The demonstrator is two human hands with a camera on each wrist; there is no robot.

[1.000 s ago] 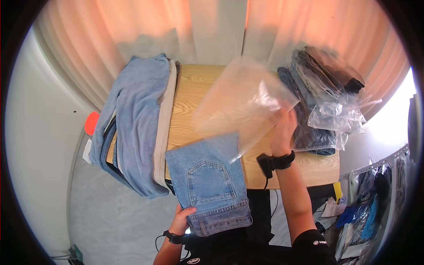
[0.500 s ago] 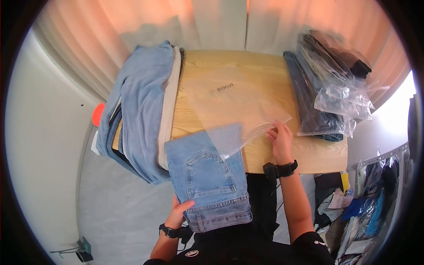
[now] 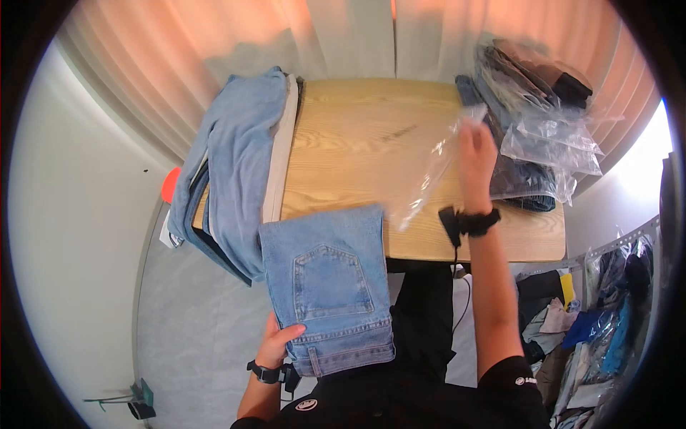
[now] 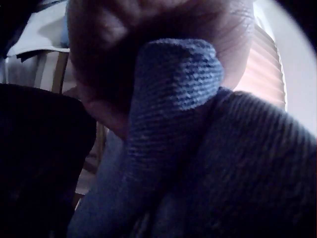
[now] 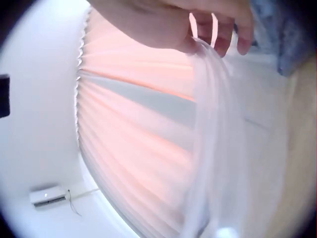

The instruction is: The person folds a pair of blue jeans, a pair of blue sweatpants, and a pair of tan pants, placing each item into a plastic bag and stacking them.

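Folded blue jeans point(image 3: 332, 279) with a back pocket facing up lie at the near table edge, their waistband end held off it. My left hand point(image 3: 275, 344) grips their lower left side, thumb on top; in the left wrist view the hand point(image 4: 163, 25) curls round the folded denim point(image 4: 173, 89). Over the table's right part, my right hand point(image 3: 477, 161) pinches a clear plastic bag point(image 3: 429, 175) by its edge. In the right wrist view the bag point(image 5: 218, 124) hangs from the fingers of the hand point(image 5: 198, 20).
Light blue and beige trousers point(image 3: 243, 150) drape over the left of the wooden table point(image 3: 343, 136). Bagged garments point(image 3: 529, 136) are stacked at its right. Clothes in bags point(image 3: 607, 336) fill a rack at lower right. A curtain point(image 3: 350, 36) hangs behind.
My right hand has moved up and to the right, lifting the bag off the jeans and swinging it over the table. The left hand and jeans have shifted slightly left.
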